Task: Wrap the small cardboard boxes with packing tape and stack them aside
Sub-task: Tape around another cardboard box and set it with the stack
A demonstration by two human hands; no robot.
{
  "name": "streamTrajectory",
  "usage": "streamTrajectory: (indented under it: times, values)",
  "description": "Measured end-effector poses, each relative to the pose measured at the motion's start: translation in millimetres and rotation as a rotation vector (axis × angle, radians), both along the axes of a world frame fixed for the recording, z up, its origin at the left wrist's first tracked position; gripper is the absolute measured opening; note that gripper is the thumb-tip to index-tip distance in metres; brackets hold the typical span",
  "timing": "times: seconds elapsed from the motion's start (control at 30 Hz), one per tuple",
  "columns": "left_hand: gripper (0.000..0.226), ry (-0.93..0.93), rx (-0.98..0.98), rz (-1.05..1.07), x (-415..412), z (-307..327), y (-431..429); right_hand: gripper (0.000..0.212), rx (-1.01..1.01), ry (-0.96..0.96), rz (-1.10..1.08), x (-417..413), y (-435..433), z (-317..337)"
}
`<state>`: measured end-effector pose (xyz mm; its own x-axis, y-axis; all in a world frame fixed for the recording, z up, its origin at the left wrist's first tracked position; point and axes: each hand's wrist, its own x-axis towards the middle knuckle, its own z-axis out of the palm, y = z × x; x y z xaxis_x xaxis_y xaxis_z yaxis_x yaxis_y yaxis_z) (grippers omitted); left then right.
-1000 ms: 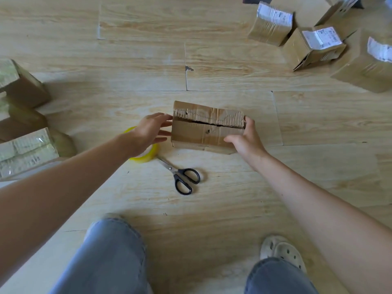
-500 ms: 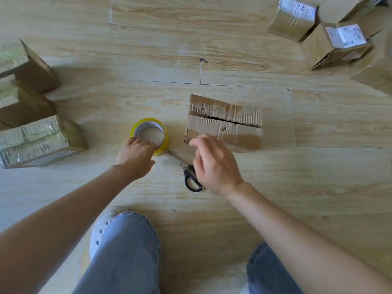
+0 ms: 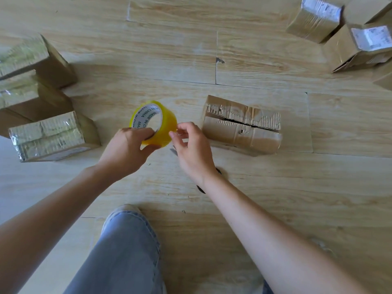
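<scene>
Gripping the tape [image 3: 156, 122], the left hand [image 3: 127, 147] is curled round the roll, while its edge is pinched by the right hand [image 3: 191, 145]. The torn box [image 3: 241, 132] is lying just beside, not yet taped. Wrapped boxes [image 3: 53, 134] are put aside left; more boxes [image 3: 360, 45] seem left to do.

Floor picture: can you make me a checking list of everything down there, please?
Surface: pale wood-look floor, a few scuffs.
Job's things: yellow tape roll held tilted; torn box with its top seam gaping; taped boxes grouped at left; labelled boxes at top right.
Clutter: scissors, mostly hidden under the right wrist.
Grippers: left hand grips the roll; right hand pinches at its edge.
Cables: nothing seen.
Surroundings: jeans leg and shoe.
</scene>
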<state>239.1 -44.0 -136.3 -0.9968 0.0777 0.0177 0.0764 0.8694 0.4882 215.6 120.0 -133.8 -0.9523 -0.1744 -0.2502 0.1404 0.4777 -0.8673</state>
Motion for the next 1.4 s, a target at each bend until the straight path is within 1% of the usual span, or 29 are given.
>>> streamTrajectory:
  times: [0.07,0.2,0.3,0.37,0.43,0.5,0.6,0.67,0.77,0.8,0.83,0.9,0.93,0.97,1.0,1.03,1.1,1.13,1.17,1.2,1.27,1.3,1.33,1.4]
  values:
    - [0.018,0.031,0.012,-0.005,-0.4,3.6,0.1,0.022,-0.03,-0.001,-0.033,-0.6,-0.1,7.3]
    - [0.017,0.081,0.008,-0.09,-4.9,9.1,6.0,0.011,-0.097,-0.113,-0.103,-6.3,5.0,18.9]
    - [0.018,0.073,0.029,-0.122,-8.7,10.7,11.5,0.006,-0.105,-0.1,-0.126,-13.3,15.8,25.7]
    - [0.021,0.013,0.073,-0.065,-11.5,7.8,15.0,0.008,-0.09,-0.035,-0.134,-17.5,20.9,30.1]
    - [0.029,-0.123,0.102,0.043,-18.1,4.6,17.5,0.009,-0.059,0.023,-0.124,-18.7,22.6,33.0]
    - [0.035,-0.252,0.129,0.093,-25.4,4.3,18.8,0.008,-0.054,0.047,-0.12,-16.1,24.1,34.6]
    - [0.028,-0.336,0.287,0.083,-27.2,7.9,19.8,0.009,-0.073,0.085,-0.143,-14.6,30.5,34.5]
    - [0.028,-0.418,0.442,0.035,-22.7,11.8,19.6,0.009,-0.053,0.115,-0.177,-18.7,35.8,36.1]
    - [0.043,-0.56,0.718,-0.013,-15.7,17.4,11.9,0.008,-0.093,0.108,-0.23,-27.0,44.3,40.1]
    - [0.049,-0.56,0.74,-0.006,-16.1,18.8,8.9,0.009,-0.092,0.11,-0.233,-27.9,46.0,41.9]
    - [0.054,-0.53,0.699,0.014,-17.6,19.0,6.9,0.009,-0.089,0.124,-0.242,-27.3,47.1,43.8]
    - [0.061,-0.456,0.483,0.099,-21.9,18.0,6.6,0.01,-0.116,0.17,-0.293,-25.8,48.4,48.2]
    - [0.062,-0.457,0.392,0.149,-24.5,17.4,7.7,0.01,-0.127,0.184,-0.316,-26.2,50.0,50.8]
    - [0.061,-0.477,0.366,0.178,-26.3,17.4,8.4,0.008,-0.128,0.179,-0.333,-27.2,52.5,52.8]
    - [0.061,-0.499,0.401,0.164,-27.5,18.5,8.4,0.007,-0.126,0.157,-0.36,-29.4,57.5,54.2]
    - [0.062,-0.517,0.478,0.11,-28.2,20.4,7.7,0.007,-0.126,0.132,-0.402,-33.5,65.5,54.6]
    - [0.065,-0.566,0.648,0.014,-29.7,27.0,5.8,0.013,-0.121,0.111,-0.488,-43.1,85.6,54.8]
    - [0.063,-0.577,0.68,-0.002,-32.2,30.8,6.3,0.017,-0.12,0.12,-0.518,-46.8,95.5,56.2]
    - [0.059,-0.559,0.641,0.003,-36.3,32.6,6.7,0.02,-0.13,0.136,-0.542,-48.1,103.7,57.3]
    - [0.056,-0.516,0.524,0.025,-41.7,33.2,7.6,0.021,-0.154,0.15,-0.57,-47.0,110.0,57.5]
    - [0.052,-0.426,0.177,0.099,-54.1,34.3,13.3,0.022,-0.194,0.153,-0.621,-40.6,118.1,55.8]
    - [0.05,-0.411,0.079,0.133,-58.7,36.2,17.3,0.021,-0.206,0.137,-0.642,-36.3,120.8,53.5]
    - [0.05,-0.412,0.062,0.149,-62.1,38.5,22.1,0.019,-0.218,0.113,-0.679,-32.9,125.0,50.9]
    - [0.055,-0.433,0.131,0.123,-68.0,44.2,27.9,0.015,-0.241,0.061,-0.803,-31.7,137.8,46.6]
